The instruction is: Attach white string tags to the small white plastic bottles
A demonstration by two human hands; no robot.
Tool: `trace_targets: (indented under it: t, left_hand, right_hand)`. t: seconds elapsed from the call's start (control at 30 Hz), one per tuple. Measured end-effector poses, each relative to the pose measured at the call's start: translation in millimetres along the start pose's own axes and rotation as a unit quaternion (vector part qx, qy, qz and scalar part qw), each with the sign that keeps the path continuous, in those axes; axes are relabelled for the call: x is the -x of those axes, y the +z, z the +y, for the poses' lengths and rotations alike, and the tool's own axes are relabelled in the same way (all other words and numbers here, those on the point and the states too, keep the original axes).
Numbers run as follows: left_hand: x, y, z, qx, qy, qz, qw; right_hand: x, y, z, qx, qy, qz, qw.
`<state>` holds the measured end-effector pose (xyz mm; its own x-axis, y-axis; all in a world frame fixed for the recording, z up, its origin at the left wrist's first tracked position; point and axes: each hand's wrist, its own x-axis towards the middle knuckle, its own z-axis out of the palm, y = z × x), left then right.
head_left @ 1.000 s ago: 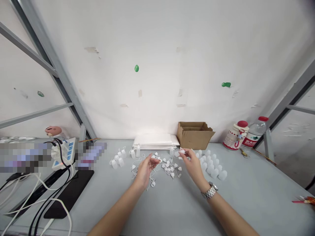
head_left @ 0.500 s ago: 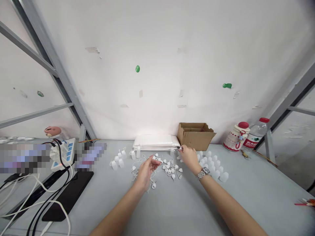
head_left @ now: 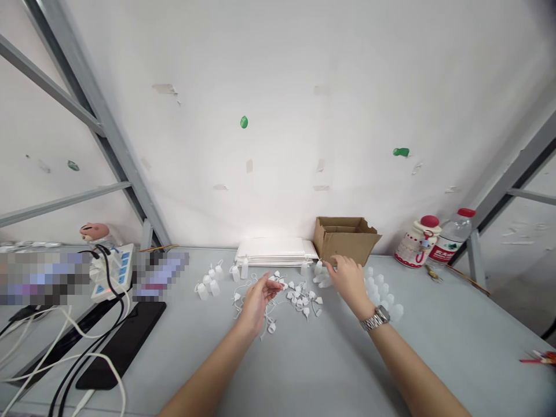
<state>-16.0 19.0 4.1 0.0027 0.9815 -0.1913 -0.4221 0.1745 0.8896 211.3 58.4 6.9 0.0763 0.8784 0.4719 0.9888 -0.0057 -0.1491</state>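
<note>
My left hand (head_left: pixel 259 298) hovers over a loose pile of small white nozzle caps (head_left: pixel 299 294), some with looped straps; its fingers are stretched and hold nothing. My right hand (head_left: pixel 348 282) is open above small translucent bottles lying on their sides (head_left: pixel 324 281), its fingertips partly hidden. Just left of its thumb stands a capped squeeze bottle (head_left: pixel 318 267), with a second capped bottle (head_left: pixel 304 268) beside it. More capless bottles (head_left: pixel 379 289) are grouped to the right of this hand. Several capped bottles (head_left: pixel 208 285) stand at the left.
A stack of white padded envelopes (head_left: pixel 275 250) and a cardboard box (head_left: pixel 347 240) sit against the wall. On the right are a white flask (head_left: pixel 414 242) and a water bottle (head_left: pixel 452 238). A black phone (head_left: pixel 124 346), cables and a power strip (head_left: pixel 117 272) occupy the left.
My right hand has let go of the capped bottle, which now stands by the box, and has moved right over the lying bottles. My left hand has barely moved.
</note>
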Motion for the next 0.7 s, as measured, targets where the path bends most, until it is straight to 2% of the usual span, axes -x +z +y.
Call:
trace_targets:
  t: [0.13, 0.27, 0.43, 0.7]
  left_hand:
    - [-1, -0.7, -1, 0.000, -0.005, -0.005, 1.000]
    - [0, 0.3, -3, -0.013, -0.003, 0.001, 1.000]
    - [2, 2.6, -8, -0.038, -0.003, -0.015, 0.999]
    - [-1, -0.2, -1, -0.028, 0.017, 0.003, 0.999]
  right_hand:
    - [9, -6, 27, -0.049, -0.005, 0.014, 0.999]
    - [19, -10, 45, -0.047, -0.083, -0.006, 0.995]
    - [26, -11, 52, 0.006, -0.103, -0.015, 0.995]
    - [25, -4, 49, -0.020, -0.124, -0.044, 0.991]
